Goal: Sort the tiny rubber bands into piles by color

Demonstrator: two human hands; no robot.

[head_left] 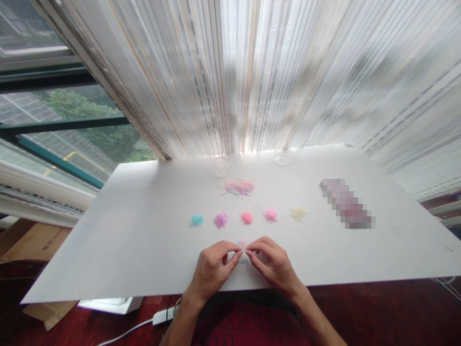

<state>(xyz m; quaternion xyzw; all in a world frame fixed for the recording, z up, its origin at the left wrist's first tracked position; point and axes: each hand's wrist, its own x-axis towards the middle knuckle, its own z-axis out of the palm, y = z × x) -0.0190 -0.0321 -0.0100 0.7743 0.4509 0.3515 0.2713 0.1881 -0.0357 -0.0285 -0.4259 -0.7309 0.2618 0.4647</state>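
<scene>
My left hand (216, 264) and my right hand (272, 259) meet near the table's front edge, each with thumb and forefinger pinched together. Their fingertips almost touch over a small mixed pastel pile (245, 243), partly covered by the fingers. Whatever is pinched is too small to make out. The pieces look like tiny thin rubber bands. Beyond the hands runs a row of single-colour piles: turquoise (196, 220), purple (221, 220), coral pink (247, 217), light pink (271, 215) and pale yellow (298, 214). Behind them lies a wider mixed pile (239, 188).
On the white table (137, 230), a clear round container (221, 166) and a clear lid (282, 159) stand at the back by the striped curtain (245, 72). A pixelated oblong object (346, 204) lies at the right. Below are a power strip (163, 315) and a cardboard box (39, 238).
</scene>
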